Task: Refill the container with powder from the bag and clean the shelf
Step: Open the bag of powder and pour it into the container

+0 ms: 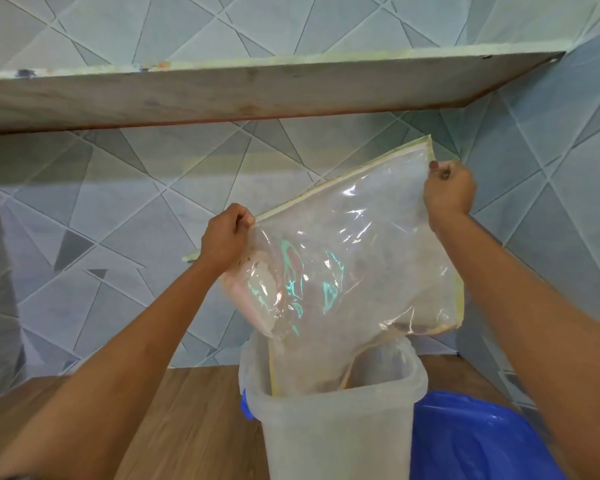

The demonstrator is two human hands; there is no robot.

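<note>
A clear plastic bag with a yellowish seam hangs upside down over a translucent white container. Its lower corner dips inside the container's open mouth. My left hand grips the bag's upper left edge. My right hand pinches the raised upper right corner, higher than the left. Pale pinkish powder clings inside the bag's lower left part. The container stands on the brown wooden shelf and has a blue clip on its left side.
A blue lid or bowl lies right of the container. A second wooden shelf runs overhead across the view. A tiled wall with a triangle pattern stands behind.
</note>
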